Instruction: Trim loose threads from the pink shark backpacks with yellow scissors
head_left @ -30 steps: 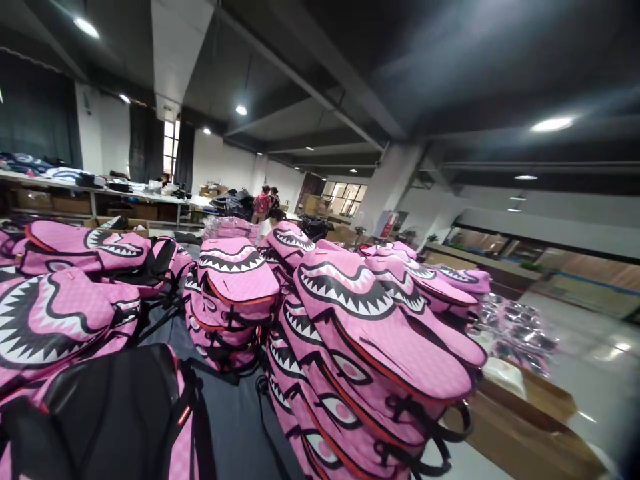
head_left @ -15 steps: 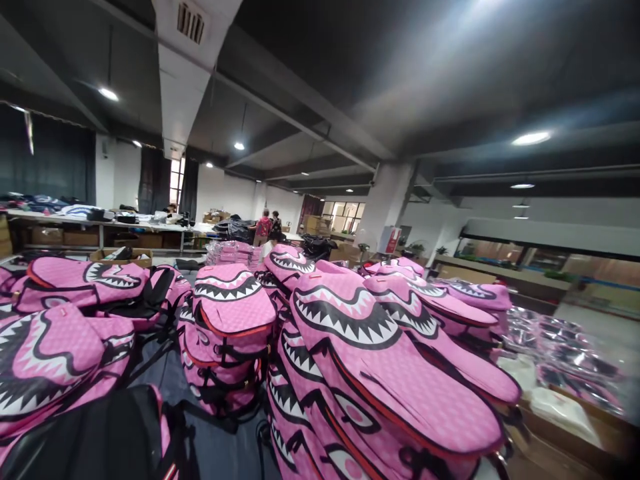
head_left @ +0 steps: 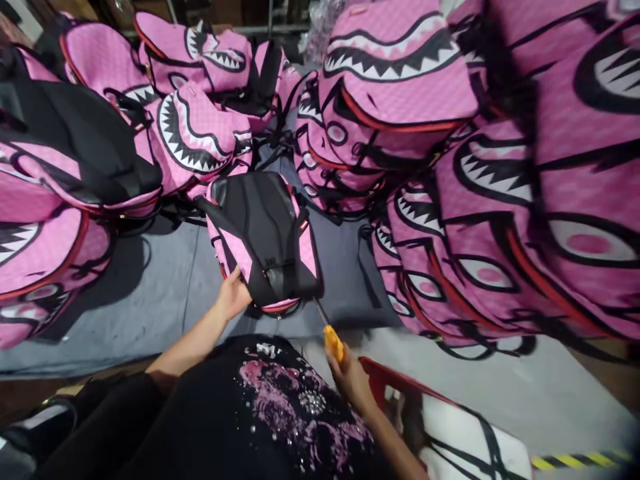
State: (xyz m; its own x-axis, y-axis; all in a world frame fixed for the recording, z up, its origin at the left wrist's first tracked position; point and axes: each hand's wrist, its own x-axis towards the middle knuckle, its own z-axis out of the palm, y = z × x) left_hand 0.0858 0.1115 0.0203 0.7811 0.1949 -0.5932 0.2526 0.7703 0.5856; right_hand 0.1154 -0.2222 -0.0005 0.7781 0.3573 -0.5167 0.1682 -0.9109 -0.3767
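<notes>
A small pink and black backpack (head_left: 267,230) lies on the dark cloth-covered table, its black padded back and shoulder straps facing up. My left hand (head_left: 234,293) grips its lower left edge, thumb on top and the other fingers partly hidden beneath. In my right hand (head_left: 349,370) is a yellow-handled tool (head_left: 334,342) with a thin, straight metal shaft; its exact kind is unclear. The shaft points up and left, its tip close to the backpack's lower right corner. I cannot tell whether it touches.
Pink shark-mouth backpacks (head_left: 195,130) crowd the left. Taller stacks of the same backpacks (head_left: 395,87) rise behind and to the right (head_left: 490,267). Grey-blue cloth (head_left: 165,280) covers the table. Below right is a white, red-edged object with black straps (head_left: 465,433), near yellow-black floor tape (head_left: 580,460).
My view has swung down from the room and ceiling to the table. Both hands, the yellow-handled tool and the whole small backpack now show; no hands showed before.
</notes>
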